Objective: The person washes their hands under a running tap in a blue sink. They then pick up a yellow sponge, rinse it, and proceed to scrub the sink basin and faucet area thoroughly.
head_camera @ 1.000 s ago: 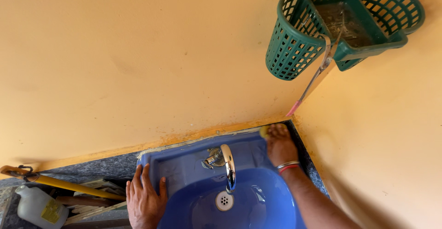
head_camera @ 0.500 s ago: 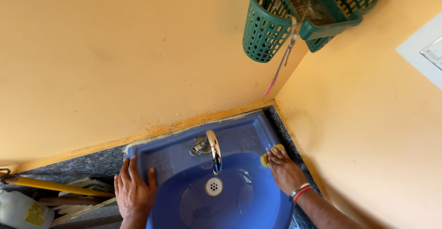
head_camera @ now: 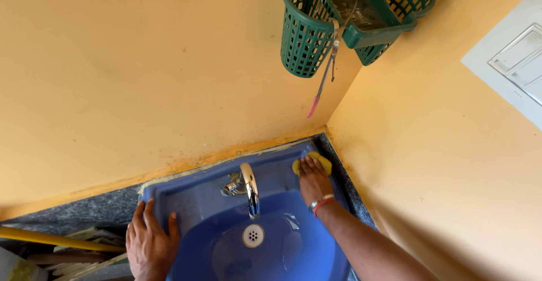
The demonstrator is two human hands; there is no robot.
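The yellow sponge [head_camera: 312,161] lies flat on the back right corner ledge of the blue sink [head_camera: 192,202], close to where the two orange walls meet; most of it is covered by the right hand [head_camera: 314,182], whose fingers lie together and press down on it, only the sponge's far edges showing beyond the fingertips, so it sits under and just ahead of the hand rather than beside it; whether the thumb curls round the sponge's side cannot be told; to my eye this scrubbing goes best with even downward pressure through flat fingers, short strokes that follow the ledge into the corner, and the sponge kept from sliding off the rim onto the grey stone counter [head_camera: 84,210]; the left hand [head_camera: 148,244] is spread open, palm down, on the sink's front left rim, holding nothing and seemingly bracing the body; between the hands the chrome tap [head_camera: 248,188] arches over the basin above the white drain [head_camera: 253,235]; higher on the wall hangs a green plastic basket [head_camera: 307,38] with a thin pink-tipped tool [head_camera: 323,83] dangling from it; a yellow handle [head_camera: 51,238] lies at the lower left.
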